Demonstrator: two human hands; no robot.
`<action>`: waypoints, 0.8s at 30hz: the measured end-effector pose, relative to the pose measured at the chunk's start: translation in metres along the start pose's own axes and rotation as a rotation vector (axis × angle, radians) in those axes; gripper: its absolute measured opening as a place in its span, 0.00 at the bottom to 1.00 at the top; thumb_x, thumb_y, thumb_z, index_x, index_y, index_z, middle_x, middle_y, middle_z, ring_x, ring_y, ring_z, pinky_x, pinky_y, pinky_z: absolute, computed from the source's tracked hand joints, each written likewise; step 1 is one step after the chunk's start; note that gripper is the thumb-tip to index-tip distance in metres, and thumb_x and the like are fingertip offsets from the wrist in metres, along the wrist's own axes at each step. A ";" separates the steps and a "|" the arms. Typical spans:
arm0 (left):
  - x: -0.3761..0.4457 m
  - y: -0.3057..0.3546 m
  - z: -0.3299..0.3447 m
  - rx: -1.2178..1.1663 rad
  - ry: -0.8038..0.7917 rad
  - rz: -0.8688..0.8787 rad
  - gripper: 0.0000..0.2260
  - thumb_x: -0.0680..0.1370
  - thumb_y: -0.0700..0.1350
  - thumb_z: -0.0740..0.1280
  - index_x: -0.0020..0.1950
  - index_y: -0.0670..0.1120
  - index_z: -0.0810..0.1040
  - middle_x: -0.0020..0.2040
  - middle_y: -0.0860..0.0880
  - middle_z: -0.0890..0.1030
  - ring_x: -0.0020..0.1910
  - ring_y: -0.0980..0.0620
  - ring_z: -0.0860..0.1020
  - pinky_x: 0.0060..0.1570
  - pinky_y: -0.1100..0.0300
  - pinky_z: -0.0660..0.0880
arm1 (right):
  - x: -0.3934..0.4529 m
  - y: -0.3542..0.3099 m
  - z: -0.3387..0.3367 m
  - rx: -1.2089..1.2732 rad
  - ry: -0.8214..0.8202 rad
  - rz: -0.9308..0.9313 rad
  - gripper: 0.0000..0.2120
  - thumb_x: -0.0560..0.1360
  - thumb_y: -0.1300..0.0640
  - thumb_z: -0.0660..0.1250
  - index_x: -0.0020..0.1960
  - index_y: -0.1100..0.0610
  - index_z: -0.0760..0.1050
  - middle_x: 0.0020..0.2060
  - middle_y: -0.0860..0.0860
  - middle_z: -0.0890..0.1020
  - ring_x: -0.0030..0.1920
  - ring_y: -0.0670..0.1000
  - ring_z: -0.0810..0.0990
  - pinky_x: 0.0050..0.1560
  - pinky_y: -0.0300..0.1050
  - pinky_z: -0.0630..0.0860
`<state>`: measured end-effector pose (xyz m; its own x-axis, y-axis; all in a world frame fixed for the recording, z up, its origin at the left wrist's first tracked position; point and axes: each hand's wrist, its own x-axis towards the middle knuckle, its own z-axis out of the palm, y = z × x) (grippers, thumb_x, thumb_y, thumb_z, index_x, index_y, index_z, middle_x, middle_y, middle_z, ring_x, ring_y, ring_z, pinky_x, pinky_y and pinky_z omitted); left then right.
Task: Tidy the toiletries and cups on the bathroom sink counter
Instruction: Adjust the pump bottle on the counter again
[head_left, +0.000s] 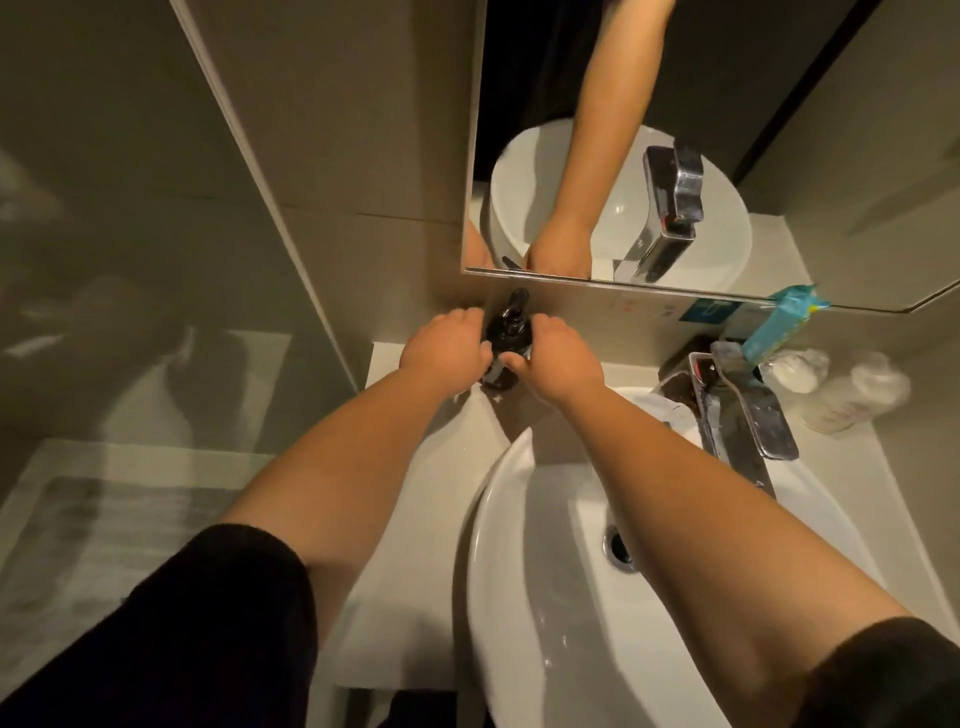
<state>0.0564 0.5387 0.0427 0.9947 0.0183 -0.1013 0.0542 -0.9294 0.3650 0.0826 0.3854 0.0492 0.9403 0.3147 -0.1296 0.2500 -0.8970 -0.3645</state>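
A: Where's the soap bottle (506, 340) just now?

B: Standing at the back left corner of the desk (415, 478), close under the mirror (675, 156) and just left of the basin (519, 597). It's dark, with a pump on top. Both hands are around it: the left hand (447, 345) on its left side, the right hand (558, 364) on its right.

A: And the fingers?

B: The left fingers (475, 332) curl against the bottle's side, pressed together rather than spread. The right thumb shows across the front, low on the body; the other right fingers go round behind, so I can't tell how firmly they close.

A: How should this be done well?

B: I'd say hold the body, not the pump head, so nothing squirts. Keep it upright, and set it square against the wall with the spout facing forward. The bottle may be slick near a wet basin, so a two-handed hold seems sensible.

A: What else is left?

B: To the right, behind the tap (743, 410), sit a teal packet (774, 322) leaning against the mirror and two clear plastic-wrapped cups (831, 384). They look crowded together. Those probably want straightening afterwards, without knocking the tap handle.
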 end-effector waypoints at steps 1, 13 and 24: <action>0.001 0.000 0.000 -0.009 -0.002 0.006 0.13 0.78 0.48 0.60 0.60 0.44 0.71 0.57 0.41 0.76 0.57 0.39 0.74 0.53 0.46 0.73 | 0.002 0.001 -0.001 0.014 -0.010 -0.003 0.22 0.72 0.46 0.70 0.58 0.59 0.71 0.55 0.58 0.76 0.54 0.59 0.76 0.52 0.52 0.74; -0.014 0.013 0.015 -0.010 0.042 -0.011 0.13 0.80 0.47 0.61 0.62 0.44 0.71 0.54 0.42 0.79 0.50 0.41 0.77 0.42 0.52 0.72 | 0.006 0.017 -0.012 0.076 -0.080 -0.099 0.24 0.71 0.57 0.71 0.64 0.59 0.69 0.59 0.60 0.76 0.57 0.62 0.76 0.55 0.51 0.74; -0.010 0.026 0.011 -0.077 0.053 -0.088 0.14 0.79 0.47 0.65 0.63 0.45 0.71 0.51 0.43 0.80 0.48 0.42 0.78 0.42 0.51 0.73 | 0.007 0.021 -0.012 0.117 -0.055 -0.071 0.17 0.72 0.55 0.72 0.58 0.59 0.74 0.52 0.58 0.80 0.52 0.59 0.78 0.47 0.46 0.71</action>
<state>0.0472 0.5103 0.0431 0.9889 0.1196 -0.0877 0.1458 -0.8923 0.4272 0.0974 0.3651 0.0520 0.9064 0.3955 -0.1487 0.2837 -0.8304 -0.4795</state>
